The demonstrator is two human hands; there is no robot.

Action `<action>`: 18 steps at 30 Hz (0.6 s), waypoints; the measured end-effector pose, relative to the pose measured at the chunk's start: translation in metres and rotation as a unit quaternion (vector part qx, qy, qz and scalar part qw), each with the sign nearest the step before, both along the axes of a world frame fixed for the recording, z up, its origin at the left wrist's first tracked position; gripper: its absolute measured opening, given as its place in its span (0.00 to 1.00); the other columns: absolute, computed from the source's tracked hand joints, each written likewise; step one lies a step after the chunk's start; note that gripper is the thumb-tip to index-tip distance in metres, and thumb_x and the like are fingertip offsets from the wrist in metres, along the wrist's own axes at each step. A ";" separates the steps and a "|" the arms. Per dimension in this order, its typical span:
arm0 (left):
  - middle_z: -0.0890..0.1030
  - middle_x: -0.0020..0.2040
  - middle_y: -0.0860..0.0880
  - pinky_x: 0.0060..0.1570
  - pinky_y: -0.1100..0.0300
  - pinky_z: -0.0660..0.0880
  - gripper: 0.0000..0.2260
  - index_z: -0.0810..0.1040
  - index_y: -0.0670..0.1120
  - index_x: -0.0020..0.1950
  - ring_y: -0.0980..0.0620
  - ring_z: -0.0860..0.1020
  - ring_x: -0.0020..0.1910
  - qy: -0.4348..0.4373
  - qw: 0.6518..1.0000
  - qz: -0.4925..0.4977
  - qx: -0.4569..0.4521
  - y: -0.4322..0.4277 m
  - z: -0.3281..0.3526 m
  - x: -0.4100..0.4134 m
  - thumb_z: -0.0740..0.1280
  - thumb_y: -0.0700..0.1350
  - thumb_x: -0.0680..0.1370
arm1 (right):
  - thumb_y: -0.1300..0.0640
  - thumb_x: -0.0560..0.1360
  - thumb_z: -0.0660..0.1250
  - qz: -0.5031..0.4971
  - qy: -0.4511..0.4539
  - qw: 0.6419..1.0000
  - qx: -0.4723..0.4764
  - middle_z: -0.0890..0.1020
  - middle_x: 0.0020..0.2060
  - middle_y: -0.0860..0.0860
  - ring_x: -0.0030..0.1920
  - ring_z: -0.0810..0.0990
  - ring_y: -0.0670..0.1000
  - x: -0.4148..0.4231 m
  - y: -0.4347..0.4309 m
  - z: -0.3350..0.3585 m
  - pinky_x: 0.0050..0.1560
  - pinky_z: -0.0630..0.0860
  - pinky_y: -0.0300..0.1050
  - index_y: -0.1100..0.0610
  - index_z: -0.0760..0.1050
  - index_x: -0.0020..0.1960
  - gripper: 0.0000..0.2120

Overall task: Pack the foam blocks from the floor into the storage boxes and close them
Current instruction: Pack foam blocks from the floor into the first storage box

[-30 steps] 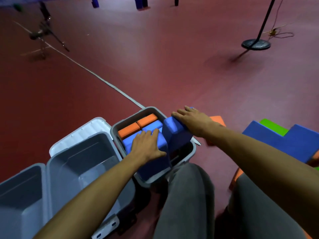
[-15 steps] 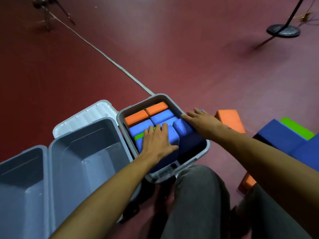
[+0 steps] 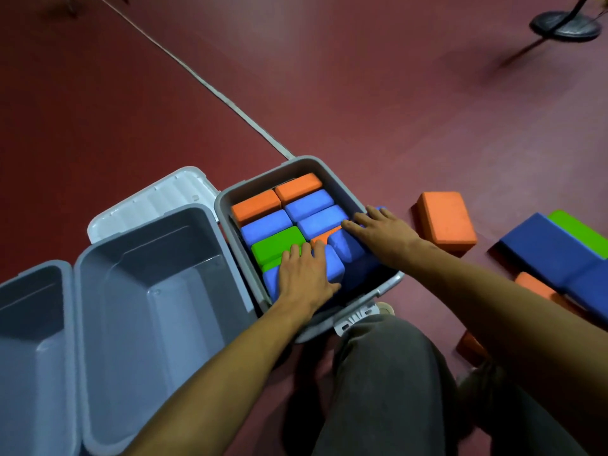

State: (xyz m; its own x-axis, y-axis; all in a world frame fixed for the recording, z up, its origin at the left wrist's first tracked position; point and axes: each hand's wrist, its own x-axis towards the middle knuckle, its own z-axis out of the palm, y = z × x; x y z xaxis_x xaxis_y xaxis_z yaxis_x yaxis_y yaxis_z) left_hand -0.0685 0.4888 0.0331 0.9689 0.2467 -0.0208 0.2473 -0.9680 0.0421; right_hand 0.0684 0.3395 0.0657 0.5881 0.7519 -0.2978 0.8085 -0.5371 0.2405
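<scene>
The filled storage box (image 3: 297,164) is sitting on the floor (image 3: 362,93) just ahead of the person's knees, packed with foam blocks in two rows. Two orange blocks (image 3: 256,205) are lying at the far end, three light blue blocks (image 3: 309,202) are sitting behind them, and a green block (image 3: 278,241) is filling the left row nearer the person.

The left hand (image 3: 304,278) is lying flat, fingers straight, pressing on a blue block (image 3: 334,266) at the box's near end. The right hand (image 3: 383,233) is also flat and grasping nothing, its straight fingers resting on a darker blue block (image 3: 345,246) that is sitting tilted at the near right of the box, with a sliver of orange showing just beyond it.

An empty storage box (image 3: 108,291) is standing open, touching the filled one on its left. A white lid (image 3: 148,199) is lying behind it.

To the right, a loose orange block (image 3: 445,218) is lying on the floor just beside the filled box. Farther right, dark blue blocks (image 3: 552,245), a green one (image 3: 579,230) and more orange ones (image 3: 536,289) are lying heaped together.

A pale line (image 3: 204,83) is running across the dark red floor, and a round stand base (image 3: 566,26) is sitting at the far right.
</scene>
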 end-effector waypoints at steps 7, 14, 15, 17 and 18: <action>0.77 0.60 0.45 0.56 0.50 0.68 0.38 0.67 0.46 0.70 0.43 0.73 0.57 0.030 0.999 0.022 -0.009 0.008 -0.038 0.015 0.71 0.66 0.68 | 0.58 0.77 0.65 -0.006 0.022 0.999 -0.023 0.59 0.76 0.54 0.77 0.56 0.62 0.006 -0.002 -0.041 0.72 0.60 0.58 0.51 0.49 0.81 0.38; 0.73 0.62 0.46 0.57 0.51 0.68 0.38 0.65 0.46 0.71 0.44 0.71 0.59 0.052 0.998 0.030 -0.015 0.018 -0.076 0.031 0.70 0.67 0.70 | 0.57 0.71 0.73 -0.024 0.018 0.998 -0.048 0.68 0.71 0.56 0.74 0.65 0.65 0.017 0.004 -0.086 0.68 0.66 0.64 0.53 0.53 0.78 0.42; 0.73 0.61 0.46 0.56 0.50 0.69 0.37 0.66 0.46 0.69 0.44 0.72 0.57 0.055 0.998 0.020 -0.009 0.017 -0.082 0.032 0.70 0.67 0.69 | 0.58 0.64 0.78 -0.027 0.017 0.998 -0.051 0.73 0.66 0.57 0.69 0.71 0.66 0.019 0.006 -0.094 0.63 0.71 0.64 0.54 0.57 0.75 0.45; 0.74 0.59 0.46 0.53 0.50 0.69 0.36 0.68 0.47 0.66 0.44 0.72 0.55 0.059 0.998 0.007 0.001 0.014 -0.093 0.034 0.72 0.67 0.68 | 0.59 0.57 0.80 -0.033 0.018 0.999 -0.034 0.78 0.61 0.58 0.64 0.75 0.68 0.021 0.008 -0.113 0.58 0.74 0.65 0.56 0.65 0.72 0.47; 0.74 0.58 0.46 0.52 0.50 0.69 0.35 0.69 0.47 0.65 0.44 0.72 0.54 0.057 0.998 0.005 0.002 0.014 -0.097 0.035 0.72 0.66 0.67 | 0.59 0.58 0.80 -0.033 0.023 0.999 -0.031 0.77 0.63 0.59 0.65 0.75 0.69 0.020 0.011 -0.118 0.59 0.74 0.65 0.57 0.67 0.73 0.46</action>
State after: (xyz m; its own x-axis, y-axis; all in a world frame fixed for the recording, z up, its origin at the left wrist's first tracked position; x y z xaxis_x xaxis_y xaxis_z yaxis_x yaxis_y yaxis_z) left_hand -0.0334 0.5025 -0.0642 0.9576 0.2571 -0.1298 0.2605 -0.9654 0.0100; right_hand 0.0883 0.3506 -0.0518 0.6209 0.6909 -0.3703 0.7824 -0.5749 0.2394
